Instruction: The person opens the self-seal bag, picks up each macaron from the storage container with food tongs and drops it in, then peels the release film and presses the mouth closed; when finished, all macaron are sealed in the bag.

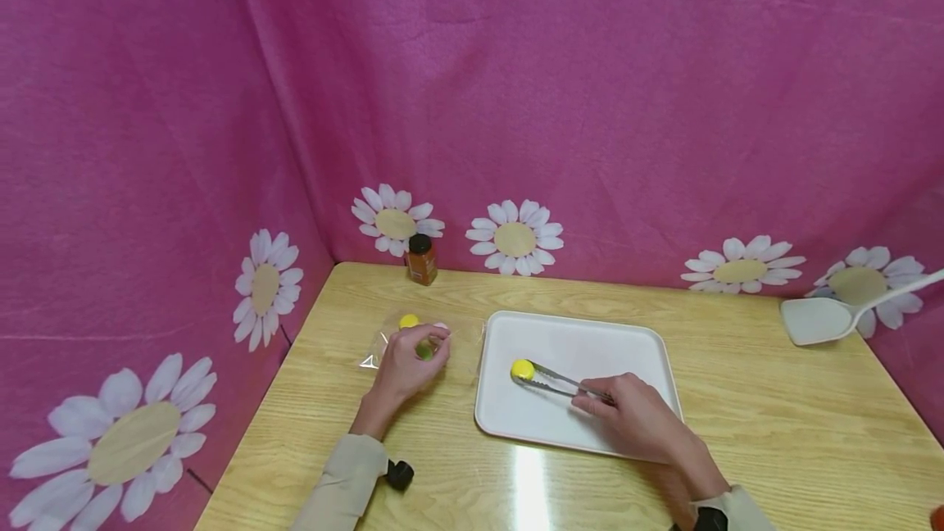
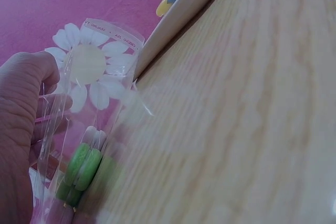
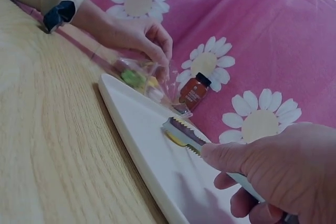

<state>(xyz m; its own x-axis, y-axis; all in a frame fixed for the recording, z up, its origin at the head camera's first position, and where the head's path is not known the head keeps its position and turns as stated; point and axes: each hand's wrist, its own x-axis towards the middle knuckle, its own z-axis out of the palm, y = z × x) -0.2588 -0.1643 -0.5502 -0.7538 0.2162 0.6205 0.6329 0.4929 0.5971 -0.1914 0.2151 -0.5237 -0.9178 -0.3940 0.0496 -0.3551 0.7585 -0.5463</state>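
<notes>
My right hand [image 1: 637,412] grips metal tongs [image 1: 564,377] over the white tray [image 1: 509,420]. Between the tong tips is a round yellow macaron [image 1: 523,369], at or just above the tray surface; which one I cannot tell. On the left, my left hand [image 1: 411,360] pinches the clear plastic bag [image 2: 126,40], holding up its side near the mouth. Inside the bag lie a green macaron [image 2: 84,166], a pale one [image 2: 95,137] and another yellow one [image 1: 409,321]. In the right wrist view, the thumb and fingers wrap the tong handles.
Behind the bag stands a small dark-capped bottle [image 1: 423,260] of reddish-brown contents. A white spatula [image 1: 819,320] lies at the table's far right, its handle reaching out of view. Pink flowered cloth [image 1: 590,105] borders the wooden table [image 1: 774,433] at the back and left.
</notes>
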